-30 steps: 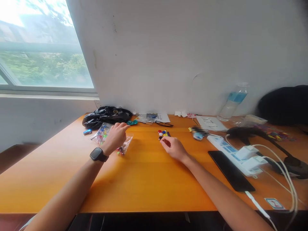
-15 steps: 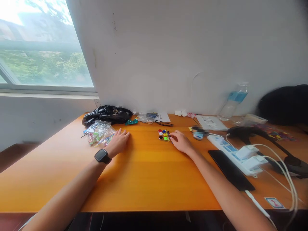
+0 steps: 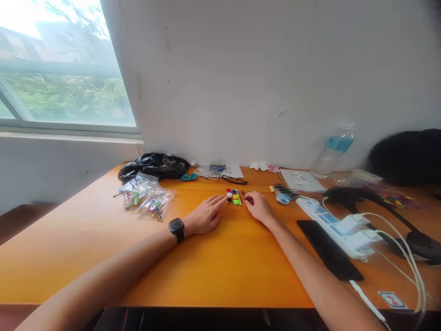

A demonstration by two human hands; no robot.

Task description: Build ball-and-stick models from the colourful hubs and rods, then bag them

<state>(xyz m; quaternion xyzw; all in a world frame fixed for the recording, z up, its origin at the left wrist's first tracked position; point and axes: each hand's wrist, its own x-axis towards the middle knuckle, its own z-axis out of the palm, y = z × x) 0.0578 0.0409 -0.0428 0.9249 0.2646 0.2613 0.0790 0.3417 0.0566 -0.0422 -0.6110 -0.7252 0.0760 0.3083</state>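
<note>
A small cluster of coloured round buttons (image 3: pixel 233 196) lies on the orange table (image 3: pixel 206 262), with a thin yellow stick beside it. My left hand (image 3: pixel 206 214), with a black watch on its wrist, rests flat with fingers stretched toward the cluster's left side. My right hand (image 3: pixel 258 206) sits just right of the cluster, fingers curled and fingertips pinched near a small dark piece that I cannot make out. Two clear bags of coloured parts (image 3: pixel 146 196) lie to the left, apart from both hands.
A black plastic bag (image 3: pixel 153 165) sits by the wall. A white power strip (image 3: pixel 336 221) with chargers and cables, a black phone (image 3: pixel 329 248), a water bottle (image 3: pixel 332 150), papers and a dark lamp base lie to the right.
My left hand left the clear bags and slid right across the table to the button cluster. My right hand stayed by the cluster's right side.
</note>
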